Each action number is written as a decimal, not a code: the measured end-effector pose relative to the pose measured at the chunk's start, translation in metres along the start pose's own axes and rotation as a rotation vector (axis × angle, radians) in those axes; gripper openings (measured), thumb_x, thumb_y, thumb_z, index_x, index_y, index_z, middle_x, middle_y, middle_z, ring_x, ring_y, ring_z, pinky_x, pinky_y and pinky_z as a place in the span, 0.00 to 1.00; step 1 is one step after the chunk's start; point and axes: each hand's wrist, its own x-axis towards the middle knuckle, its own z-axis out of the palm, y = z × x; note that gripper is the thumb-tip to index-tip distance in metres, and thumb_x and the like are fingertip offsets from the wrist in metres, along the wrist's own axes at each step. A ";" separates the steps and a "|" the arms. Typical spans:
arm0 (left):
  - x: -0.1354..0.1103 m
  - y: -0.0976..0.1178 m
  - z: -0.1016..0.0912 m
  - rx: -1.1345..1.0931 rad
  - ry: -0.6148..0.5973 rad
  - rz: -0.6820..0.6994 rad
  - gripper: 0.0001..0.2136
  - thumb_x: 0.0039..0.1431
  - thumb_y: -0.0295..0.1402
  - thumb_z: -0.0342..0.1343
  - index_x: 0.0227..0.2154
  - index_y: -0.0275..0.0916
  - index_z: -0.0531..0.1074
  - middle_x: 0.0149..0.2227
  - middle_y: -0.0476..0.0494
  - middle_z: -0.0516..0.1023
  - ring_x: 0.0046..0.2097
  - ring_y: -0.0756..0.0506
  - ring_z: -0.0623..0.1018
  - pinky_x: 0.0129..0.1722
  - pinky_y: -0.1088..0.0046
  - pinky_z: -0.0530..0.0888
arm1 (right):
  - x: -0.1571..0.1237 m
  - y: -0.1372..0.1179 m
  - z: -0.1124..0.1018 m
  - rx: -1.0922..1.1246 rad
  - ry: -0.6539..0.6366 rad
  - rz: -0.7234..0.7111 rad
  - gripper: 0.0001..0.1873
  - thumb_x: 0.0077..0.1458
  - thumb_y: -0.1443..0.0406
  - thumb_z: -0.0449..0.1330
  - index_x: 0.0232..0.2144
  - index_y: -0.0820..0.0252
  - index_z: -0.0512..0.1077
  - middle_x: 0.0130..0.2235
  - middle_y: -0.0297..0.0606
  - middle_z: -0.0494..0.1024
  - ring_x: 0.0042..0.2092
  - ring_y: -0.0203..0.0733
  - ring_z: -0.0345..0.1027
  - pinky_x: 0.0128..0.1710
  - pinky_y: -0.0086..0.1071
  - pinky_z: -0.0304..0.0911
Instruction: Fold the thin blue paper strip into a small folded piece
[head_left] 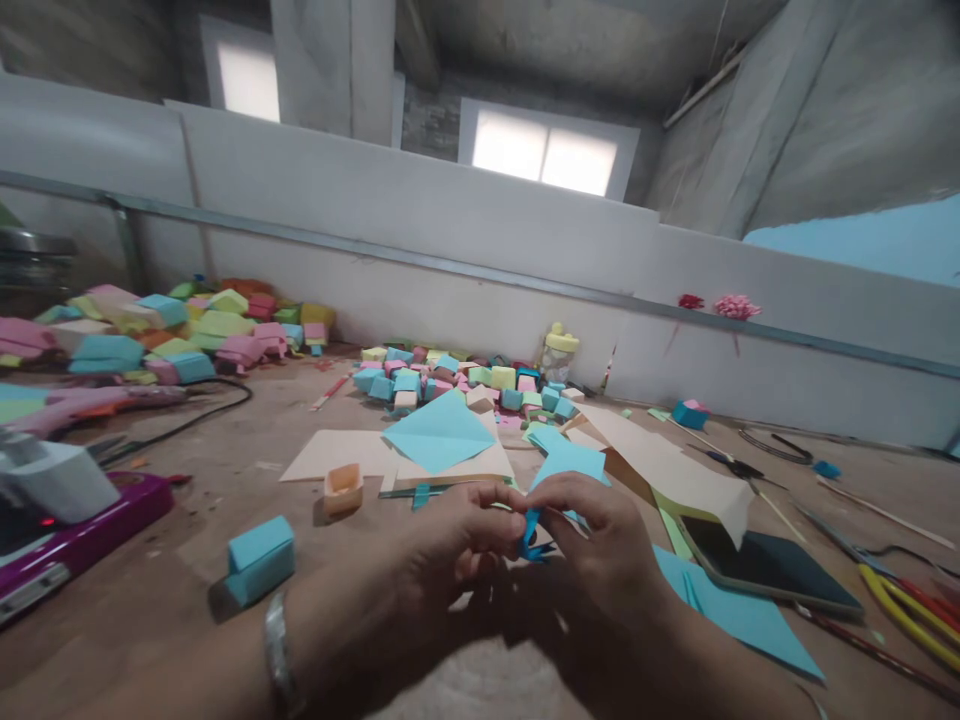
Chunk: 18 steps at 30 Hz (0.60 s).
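Blue paper (531,535), partly hidden by right hand (600,545).

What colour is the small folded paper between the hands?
The folded paper is blue; head view.

Left of your left hand (450,545) the table is bare up to the blue box (260,558). Past it, the purple device (82,530) blocks the near-left edge. An open lane runs forward-left between the black cable (195,415) and the beige sheets (337,452), with only the small orange box (343,490) at its edge. Straight ahead: loose sheets, then the box pile (457,385). Right of your right hand (600,545) it's crowded — blue sheet (742,615), tablet (765,565), scissors (731,463), yellow-handled tools (907,610).
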 end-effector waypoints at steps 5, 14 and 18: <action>0.002 -0.004 -0.002 -0.055 -0.028 0.047 0.12 0.47 0.29 0.57 0.36 0.47 0.66 0.35 0.55 0.67 0.27 0.57 0.66 0.30 0.79 0.69 | 0.002 -0.003 0.001 0.119 0.012 0.149 0.07 0.52 0.64 0.57 0.34 0.58 0.73 0.31 0.36 0.77 0.32 0.38 0.71 0.33 0.32 0.67; 0.027 0.001 -0.006 0.351 0.010 0.256 0.16 0.36 0.23 0.60 0.32 0.39 0.67 0.24 0.55 0.70 0.22 0.52 0.69 0.18 0.79 0.62 | 0.006 -0.011 0.001 0.201 0.029 0.365 0.06 0.46 0.67 0.60 0.30 0.61 0.72 0.26 0.32 0.73 0.26 0.31 0.66 0.27 0.26 0.63; 0.021 0.007 0.001 0.472 0.115 0.344 0.13 0.34 0.16 0.53 0.25 0.37 0.71 0.22 0.56 0.70 0.24 0.56 0.66 0.22 0.82 0.61 | 0.005 -0.013 0.002 0.214 0.014 0.413 0.09 0.46 0.63 0.62 0.32 0.61 0.71 0.25 0.31 0.72 0.26 0.32 0.65 0.26 0.26 0.62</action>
